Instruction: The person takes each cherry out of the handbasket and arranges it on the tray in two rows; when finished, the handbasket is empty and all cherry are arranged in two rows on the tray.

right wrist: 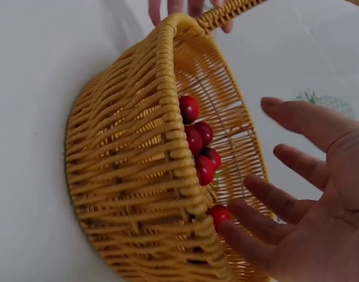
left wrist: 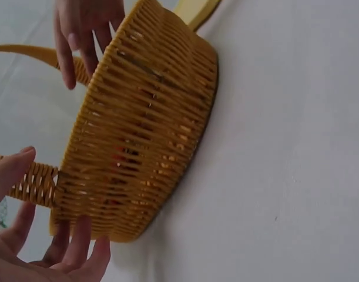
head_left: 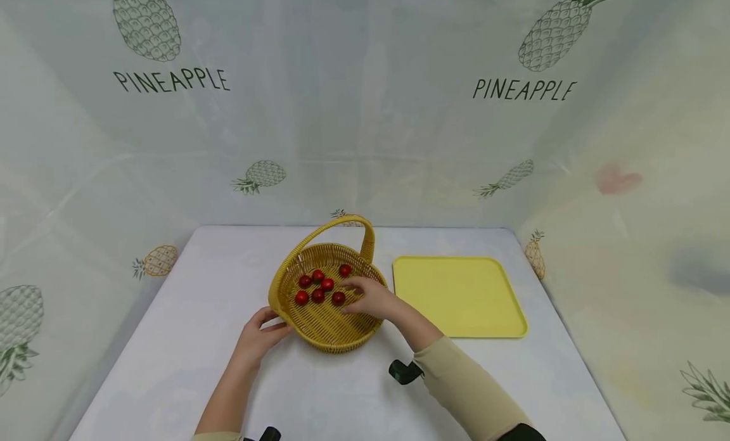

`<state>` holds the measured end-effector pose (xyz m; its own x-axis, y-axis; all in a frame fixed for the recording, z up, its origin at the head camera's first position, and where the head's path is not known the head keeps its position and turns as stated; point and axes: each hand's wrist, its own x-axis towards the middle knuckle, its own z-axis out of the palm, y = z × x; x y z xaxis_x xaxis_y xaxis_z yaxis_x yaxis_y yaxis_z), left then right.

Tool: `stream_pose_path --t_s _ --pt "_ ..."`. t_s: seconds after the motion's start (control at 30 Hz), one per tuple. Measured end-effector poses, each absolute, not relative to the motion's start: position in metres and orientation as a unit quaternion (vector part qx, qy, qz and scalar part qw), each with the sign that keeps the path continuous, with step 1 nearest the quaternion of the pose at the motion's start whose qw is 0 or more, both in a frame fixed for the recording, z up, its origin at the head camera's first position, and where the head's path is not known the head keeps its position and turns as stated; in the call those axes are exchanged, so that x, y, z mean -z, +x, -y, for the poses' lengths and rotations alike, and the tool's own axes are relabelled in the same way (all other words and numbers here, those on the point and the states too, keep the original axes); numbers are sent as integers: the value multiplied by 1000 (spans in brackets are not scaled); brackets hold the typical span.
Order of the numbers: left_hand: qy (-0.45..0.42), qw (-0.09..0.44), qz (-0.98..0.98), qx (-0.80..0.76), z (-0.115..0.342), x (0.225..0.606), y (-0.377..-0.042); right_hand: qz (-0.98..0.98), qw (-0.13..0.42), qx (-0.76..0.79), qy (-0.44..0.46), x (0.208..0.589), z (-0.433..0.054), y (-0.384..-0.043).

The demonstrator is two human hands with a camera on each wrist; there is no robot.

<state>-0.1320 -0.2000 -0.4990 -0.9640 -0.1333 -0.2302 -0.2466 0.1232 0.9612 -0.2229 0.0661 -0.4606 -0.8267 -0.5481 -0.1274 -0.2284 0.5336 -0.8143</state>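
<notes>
A yellow woven basket (head_left: 336, 339) with an arched handle (head_left: 293, 254) stands on the table. Several small, shiny red round fruits (head_left: 318, 296) lie loose inside it, also seen in the right wrist view as a red cluster (right wrist: 204, 169). My left hand (head_left: 256, 339) holds the basket at its left side, thumb by the handle's base and fingertips (left wrist: 82, 232) against the woven wall. Over the basket's right half reaches my right hand (head_left: 371, 298). Its fingers are spread beside the fruits, with nothing held; whether one fingertip touches a fruit is unclear.
A yellow rectangular tray (head_left: 456, 295) lies right of the basket on the white-covered table (head_left: 171, 365). Behind and beside the table hangs a pale curtain (head_left: 365, 111) printed with pineapples. The basket's handle arches up over its left and back side.
</notes>
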Motion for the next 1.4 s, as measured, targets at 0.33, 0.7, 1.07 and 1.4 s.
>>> stream_pose_path --t_s 0.33,0.7,1.07,1.4 --pt "-179 45 -690 -700 180 503 -133 -845 220 460 -164 470 -52 -234" --pt "-182 19 -653 -735 172 510 -129 -840 231 477 -115 483 -44 -243" --pt "-187 12 -640 -745 168 521 -128 -833 231 499 -66 504 -37 -249" --pt "-192 9 -642 -742 167 520 -128 -842 221 492 -31 510 -32 -252"
